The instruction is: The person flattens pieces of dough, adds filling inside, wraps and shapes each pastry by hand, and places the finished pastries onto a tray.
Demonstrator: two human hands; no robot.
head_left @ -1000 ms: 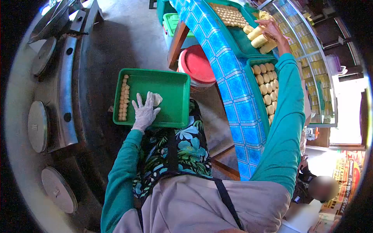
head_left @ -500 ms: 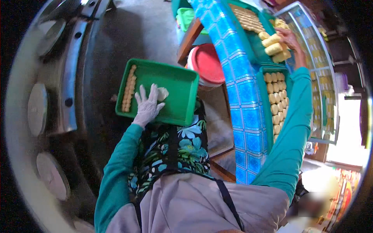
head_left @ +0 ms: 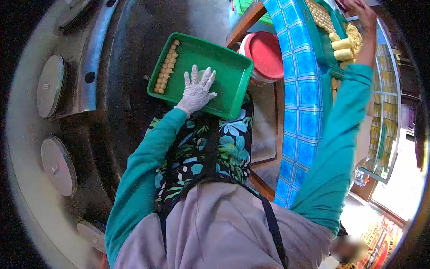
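My left hand [head_left: 197, 92], in a thin whitish glove, is spread over a green tray [head_left: 245, 83] resting on my lap. A pale patch shows behind its fingers; I cannot make out what it is. Along the tray's left side runs a double row of small dough balls [head_left: 166, 67]. My bare right hand [head_left: 362, 15] reaches to the top right edge of the view, beyond the yellow dough rolls [head_left: 343, 48] on the table. Its fingers are blurred and partly cut off, close to a dark reddish thing.
A table with a blue checked cloth [head_left: 301, 107] stands to my right, holding green trays of dough pieces [head_left: 320, 15]. A bucket with a red lid [head_left: 265, 54] sits beside it. Round lids [head_left: 58, 166] line the left; a glass-fronted case [head_left: 387, 98] stands far right.
My right hand has moved away from the yellow dough rolls, farther up and right. My left hand stays over the tray, fingers more spread. The whole view has shifted.
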